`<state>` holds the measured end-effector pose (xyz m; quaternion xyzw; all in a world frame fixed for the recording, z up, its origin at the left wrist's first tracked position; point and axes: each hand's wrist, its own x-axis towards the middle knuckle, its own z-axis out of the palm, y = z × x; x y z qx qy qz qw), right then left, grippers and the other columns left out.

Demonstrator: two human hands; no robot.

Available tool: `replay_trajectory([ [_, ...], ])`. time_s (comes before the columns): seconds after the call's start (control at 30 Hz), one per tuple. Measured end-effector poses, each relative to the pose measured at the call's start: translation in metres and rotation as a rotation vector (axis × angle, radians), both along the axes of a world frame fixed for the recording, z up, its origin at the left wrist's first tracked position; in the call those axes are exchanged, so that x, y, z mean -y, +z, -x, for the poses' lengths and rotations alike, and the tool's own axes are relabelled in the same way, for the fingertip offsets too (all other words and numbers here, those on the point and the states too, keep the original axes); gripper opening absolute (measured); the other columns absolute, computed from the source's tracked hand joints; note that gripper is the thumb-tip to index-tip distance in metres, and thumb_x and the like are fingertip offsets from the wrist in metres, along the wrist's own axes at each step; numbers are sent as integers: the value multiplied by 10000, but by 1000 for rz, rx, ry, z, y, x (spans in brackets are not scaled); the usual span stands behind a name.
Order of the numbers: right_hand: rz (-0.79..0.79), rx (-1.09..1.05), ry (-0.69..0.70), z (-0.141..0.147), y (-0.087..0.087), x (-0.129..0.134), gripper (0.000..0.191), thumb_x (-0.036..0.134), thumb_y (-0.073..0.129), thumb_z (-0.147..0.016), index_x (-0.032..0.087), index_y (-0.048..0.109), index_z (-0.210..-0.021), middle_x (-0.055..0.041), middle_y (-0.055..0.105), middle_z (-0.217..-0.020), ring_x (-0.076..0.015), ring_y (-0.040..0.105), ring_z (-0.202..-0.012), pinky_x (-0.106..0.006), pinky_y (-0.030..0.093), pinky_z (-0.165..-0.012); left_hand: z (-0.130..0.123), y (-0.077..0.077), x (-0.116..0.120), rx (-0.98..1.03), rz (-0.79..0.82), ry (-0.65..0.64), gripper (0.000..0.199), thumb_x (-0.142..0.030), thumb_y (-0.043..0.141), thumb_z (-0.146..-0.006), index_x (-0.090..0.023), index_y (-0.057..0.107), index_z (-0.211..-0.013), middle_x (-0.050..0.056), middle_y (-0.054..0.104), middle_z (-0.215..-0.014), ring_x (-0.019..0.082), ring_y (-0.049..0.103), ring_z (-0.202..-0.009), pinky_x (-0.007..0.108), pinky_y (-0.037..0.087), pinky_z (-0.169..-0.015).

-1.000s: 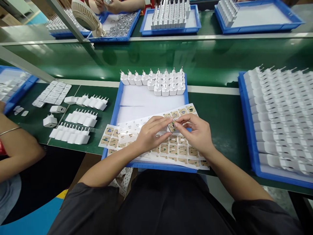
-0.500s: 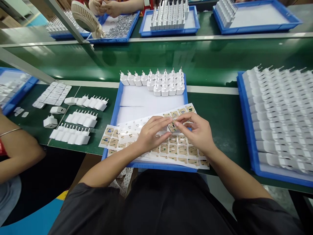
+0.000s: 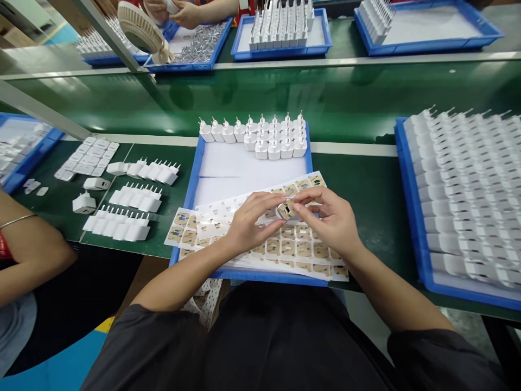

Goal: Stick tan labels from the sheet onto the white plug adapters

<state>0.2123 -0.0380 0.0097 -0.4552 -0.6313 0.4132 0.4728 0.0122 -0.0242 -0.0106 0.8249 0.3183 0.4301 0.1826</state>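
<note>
Both hands (image 3: 293, 220) pinch a small white charger (image 3: 286, 210) above sticker sheets (image 3: 285, 247)

White chargers (image 3: 273, 140) on a blue tray (image 3: 195, 176), tan sticker sheets (image 3: 293, 247), green belt (image 3: 285, 98).

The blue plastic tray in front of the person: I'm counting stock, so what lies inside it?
Inside the blue plastic tray: white plug adapters at the far edge, tan sticker sheets nearer. Both hands cover some stickers.

Glossy green belt (image 3: 285, 98); smooth white plastic chargers (image 3: 272, 138); blue plastic tray (image 3: 195, 179); shiny label sheet (image 3: 301, 247).
</note>
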Motion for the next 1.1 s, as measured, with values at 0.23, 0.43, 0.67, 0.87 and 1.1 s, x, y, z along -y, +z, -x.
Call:
replay_trajectory([
  [0.23, -78, 25, -27, 0, 4, 3, 97, 224, 673, -879, 237, 681, -975, -42, 691, -931, -194, 670, -862, -293, 601, -639, 0, 1, 1, 26, 36, 0, 421, -206, 704, -847, -216, 587, -1252, 108, 699, -1186, 222, 638, -1131, 399, 551, -951],
  [0.43, -246, 147, -99, 0, 3, 2, 75, 217, 651, -885, 237, 677, -952, -55, 704, -935, -212, 669, -888, -295, 574, -604, -1, 2, 2, 61, 82, 16, 414, -190, 718, -834, -198, 591, -1227, 112, 691, -1177, 212, 632, -1121, 330, 575, -847],
  [0.67, 40, 98, 68, 3, -3, -1, 231, 333, 678, -873, 262, 627, -1086, -53, 622, -1079, -188, 616, -927, -242, 569, -596, -1, 2, 2, 89, 41, 13, 383, -192, 726, -826, -203, 580, -1180, 112, 684, -1151, 218, 637, -1111, 389, 557, -911],
  [0.87, 131, -2, 135, 10, -13, 0, 347, 305, 738, -812, 278, 564, -1111, -55, 532, -1131, -183, 552, -935, -232, 561, -590, -4, -3, 2, 114, 24, 21, 322, -208, 695, -843, -210, 565, -1138, 117, 671, -1117, 216, 644, -1077, 359, 585, -829],
  [1.1, 169, -211, 92, 19, -18, 4, 218, 346, 704, -842, 268, 561, -987, -35, 502, -1042, -161, 525, -829, -221, 529, -504, -8, -4, 5, 107, -63, 25, 353, -187, 735, -815, -200, 562, -1122, 106, 674, -1073, 202, 658, -1017, 369, 583, -846],
])
